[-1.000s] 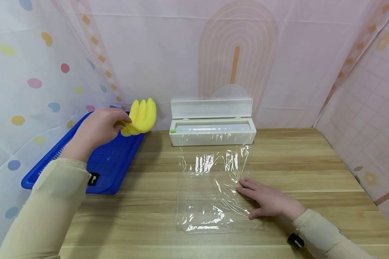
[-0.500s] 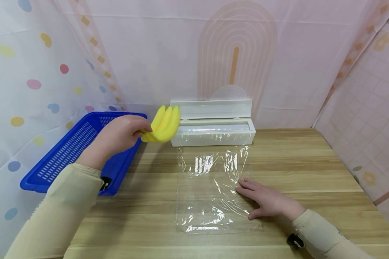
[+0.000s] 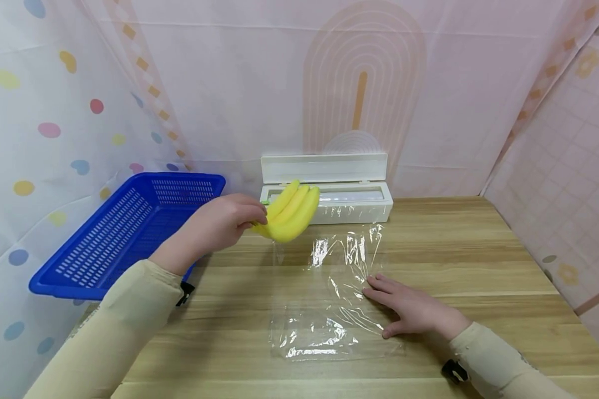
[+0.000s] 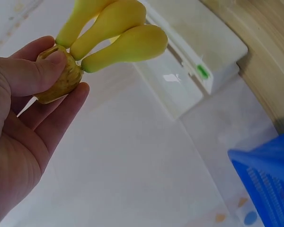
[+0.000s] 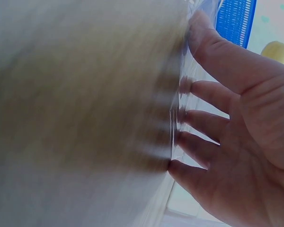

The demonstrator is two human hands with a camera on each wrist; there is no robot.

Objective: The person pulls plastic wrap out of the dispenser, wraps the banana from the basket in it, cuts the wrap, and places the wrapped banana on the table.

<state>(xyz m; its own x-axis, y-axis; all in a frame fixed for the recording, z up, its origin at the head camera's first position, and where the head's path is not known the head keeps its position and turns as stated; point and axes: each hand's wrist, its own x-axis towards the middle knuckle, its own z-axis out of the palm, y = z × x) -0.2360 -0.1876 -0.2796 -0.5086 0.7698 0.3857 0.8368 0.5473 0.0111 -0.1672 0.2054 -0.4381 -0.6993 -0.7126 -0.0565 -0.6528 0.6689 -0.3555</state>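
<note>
My left hand [image 3: 219, 224] pinches a bunch of yellow bananas [image 3: 293, 213] by its brownish stem end, thumb on one side and fingers on the other in the left wrist view. The bunch hangs in the air, in front of the left part of a white cling film box [image 3: 354, 213] whose lid stands up. From that box a sheet of clear cling film [image 3: 324, 310] runs toward me over the wooden table. Spread fingertips of my right hand [image 3: 414, 307] rest on the right edge of the film; the right wrist view shows the fingers fairly straight.
A blue plastic basket [image 3: 105, 244] with slotted walls stands at the left, beside my left forearm. The wooden table [image 3: 454, 249] extends to the right of the film. Patterned cloth [image 3: 239, 83] hangs behind and at both sides.
My left hand has carried the banana bunch to the right, from above the basket to in front of the cling film box. My right hand has stayed in place on the film.
</note>
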